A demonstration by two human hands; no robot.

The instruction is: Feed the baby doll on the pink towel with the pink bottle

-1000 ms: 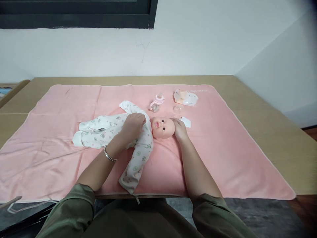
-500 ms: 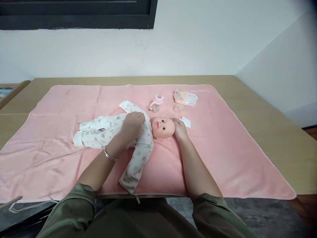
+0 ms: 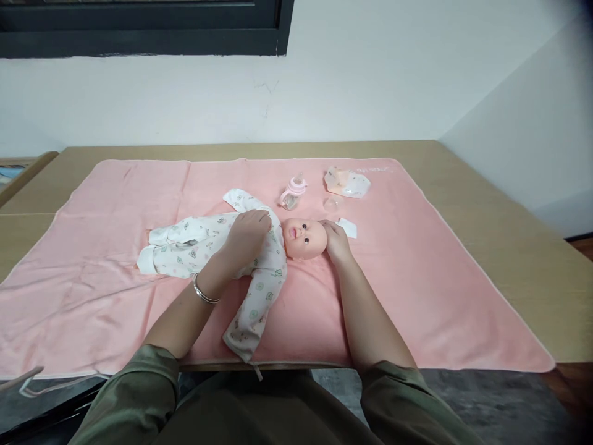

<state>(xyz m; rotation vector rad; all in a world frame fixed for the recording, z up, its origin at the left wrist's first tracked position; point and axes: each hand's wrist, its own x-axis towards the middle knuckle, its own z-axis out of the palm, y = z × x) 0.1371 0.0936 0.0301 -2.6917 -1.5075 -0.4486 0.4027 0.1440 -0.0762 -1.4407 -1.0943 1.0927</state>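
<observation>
A baby doll (image 3: pixel 303 237) in a white patterned romper (image 3: pixel 194 244) lies on its back on a pink blanket (image 3: pixel 417 278), head to the right. My left hand (image 3: pixel 245 238) rests on the doll's chest, fingers curled against the fabric near the collar. My right hand (image 3: pixel 336 241) cups the top of the doll's head. One romper sleeve hangs toward the table's near edge.
A small pink baby bottle (image 3: pixel 293 192) lies just beyond the doll. A crumpled clear packet (image 3: pixel 347 182), a clear cap (image 3: pixel 332 203) and a white wipe (image 3: pixel 348 227) sit right of it. The wooden table (image 3: pixel 509 210) meets white walls behind and at right.
Nothing has visibly changed except a very slight shift of my left hand on the doll's chest.
</observation>
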